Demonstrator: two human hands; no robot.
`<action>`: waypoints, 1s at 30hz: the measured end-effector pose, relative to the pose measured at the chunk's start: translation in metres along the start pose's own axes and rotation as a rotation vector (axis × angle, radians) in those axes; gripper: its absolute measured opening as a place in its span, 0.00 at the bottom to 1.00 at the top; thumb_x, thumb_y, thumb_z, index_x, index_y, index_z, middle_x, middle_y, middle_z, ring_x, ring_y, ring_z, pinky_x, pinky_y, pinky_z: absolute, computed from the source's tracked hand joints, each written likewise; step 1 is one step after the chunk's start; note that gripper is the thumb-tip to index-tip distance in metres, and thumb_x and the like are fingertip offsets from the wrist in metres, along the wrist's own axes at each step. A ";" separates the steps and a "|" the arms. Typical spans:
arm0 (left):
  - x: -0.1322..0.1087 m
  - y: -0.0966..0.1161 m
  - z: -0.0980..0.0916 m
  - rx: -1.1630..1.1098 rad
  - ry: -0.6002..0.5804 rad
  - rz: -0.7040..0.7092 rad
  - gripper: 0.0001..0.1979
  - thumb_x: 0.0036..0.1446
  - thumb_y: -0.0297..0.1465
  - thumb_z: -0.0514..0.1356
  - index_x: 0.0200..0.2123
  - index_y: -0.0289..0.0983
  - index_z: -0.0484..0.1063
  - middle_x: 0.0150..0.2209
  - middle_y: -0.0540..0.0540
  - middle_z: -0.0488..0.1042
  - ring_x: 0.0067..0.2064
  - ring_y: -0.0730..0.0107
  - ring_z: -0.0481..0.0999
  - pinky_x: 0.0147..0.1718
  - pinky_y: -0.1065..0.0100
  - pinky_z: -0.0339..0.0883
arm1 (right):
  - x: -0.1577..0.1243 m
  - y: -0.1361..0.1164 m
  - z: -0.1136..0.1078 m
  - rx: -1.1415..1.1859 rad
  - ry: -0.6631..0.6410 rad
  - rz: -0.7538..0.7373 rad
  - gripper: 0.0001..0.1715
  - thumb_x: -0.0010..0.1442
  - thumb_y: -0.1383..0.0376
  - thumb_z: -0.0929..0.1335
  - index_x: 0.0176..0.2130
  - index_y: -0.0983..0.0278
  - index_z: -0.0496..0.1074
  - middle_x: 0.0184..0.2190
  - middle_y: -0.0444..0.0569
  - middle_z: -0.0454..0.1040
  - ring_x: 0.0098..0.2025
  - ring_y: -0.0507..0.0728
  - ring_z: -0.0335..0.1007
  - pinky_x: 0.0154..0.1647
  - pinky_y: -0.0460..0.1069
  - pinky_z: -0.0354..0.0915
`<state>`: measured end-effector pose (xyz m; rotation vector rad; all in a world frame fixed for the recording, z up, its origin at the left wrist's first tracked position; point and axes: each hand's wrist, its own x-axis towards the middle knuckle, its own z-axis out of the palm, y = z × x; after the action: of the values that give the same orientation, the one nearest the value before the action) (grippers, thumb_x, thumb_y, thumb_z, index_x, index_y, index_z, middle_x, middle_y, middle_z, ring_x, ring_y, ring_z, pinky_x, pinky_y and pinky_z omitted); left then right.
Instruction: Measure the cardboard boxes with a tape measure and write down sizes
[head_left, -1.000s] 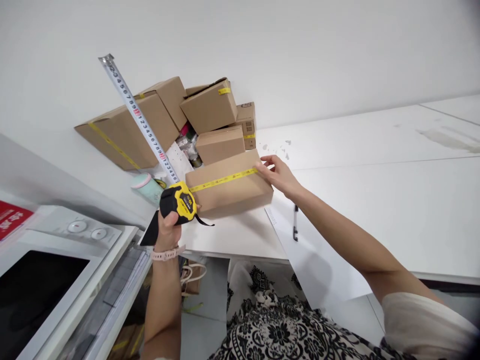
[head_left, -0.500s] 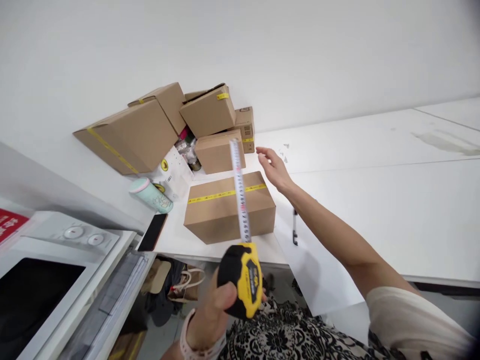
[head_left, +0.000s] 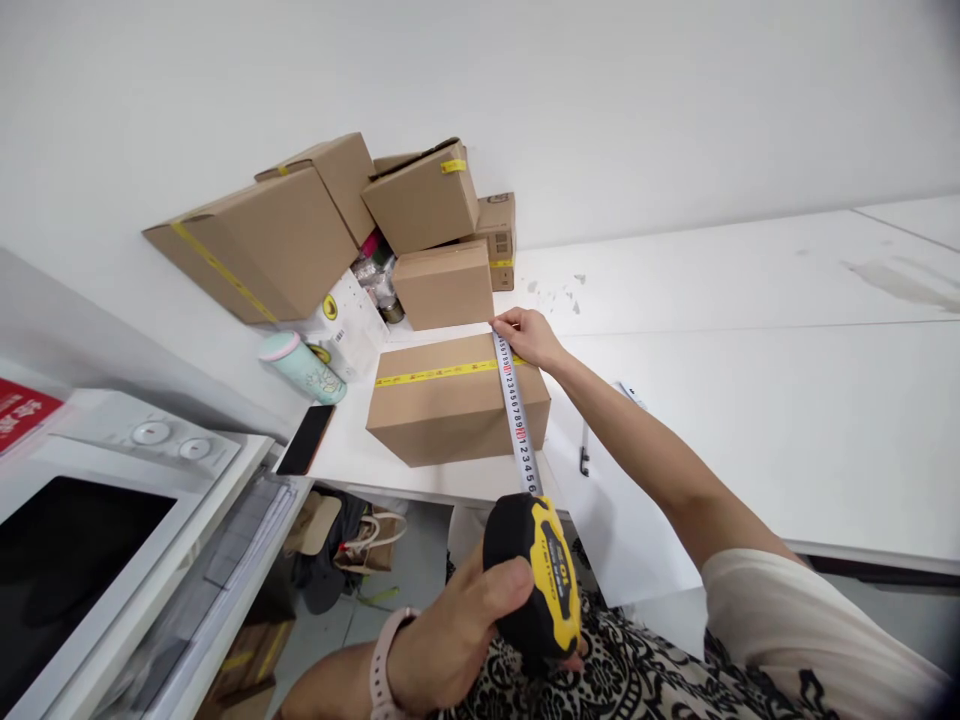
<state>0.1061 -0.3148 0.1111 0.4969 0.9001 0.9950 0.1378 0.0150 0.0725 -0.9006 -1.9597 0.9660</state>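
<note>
My left hand (head_left: 457, 625) is wrapped round a black and yellow tape measure (head_left: 551, 580) in front of the table's edge. From its case the metal blade (head_left: 516, 415) stretches away over the right part of a closed cardboard box (head_left: 450, 405) with yellow tape along its top. My right hand (head_left: 529, 338) pinches the far end of the blade, just past the box's far right edge. The box lies on the white table (head_left: 712, 400).
More cardboard boxes (head_left: 255, 240) are stacked against the wall. A mint bottle (head_left: 304, 368) and a dark phone (head_left: 306, 440) lie left of the box. At the right are a pen (head_left: 584, 455) and white paper (head_left: 630, 530). A microwave (head_left: 90, 540) stands at the left.
My right hand has moved in and taken hold of the blade's end. My left hand and the case have shifted right, and more of the blade is out.
</note>
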 end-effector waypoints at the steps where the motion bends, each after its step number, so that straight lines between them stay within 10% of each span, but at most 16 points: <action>1: -0.001 0.002 0.004 -0.010 -0.010 -0.011 0.34 0.47 0.55 0.68 0.46 0.34 0.75 0.36 0.40 0.77 0.35 0.62 0.79 0.37 0.61 0.75 | 0.000 0.000 0.000 -0.003 -0.011 0.023 0.13 0.61 0.63 0.65 0.35 0.65 0.79 0.38 0.51 0.79 0.39 0.58 0.73 0.43 0.51 0.66; 30: 0.068 0.048 -0.006 0.161 0.154 0.212 0.30 0.47 0.47 0.71 0.48 0.37 0.69 0.41 0.44 0.72 0.41 0.62 0.74 0.37 0.61 0.73 | 0.001 0.003 0.004 0.015 -0.012 0.104 0.13 0.60 0.61 0.66 0.33 0.65 0.77 0.31 0.50 0.78 0.34 0.56 0.72 0.36 0.49 0.64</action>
<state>0.0936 -0.2320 0.1143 0.6689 1.0873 1.1711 0.1350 0.0167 0.0685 -0.9981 -1.9288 1.0460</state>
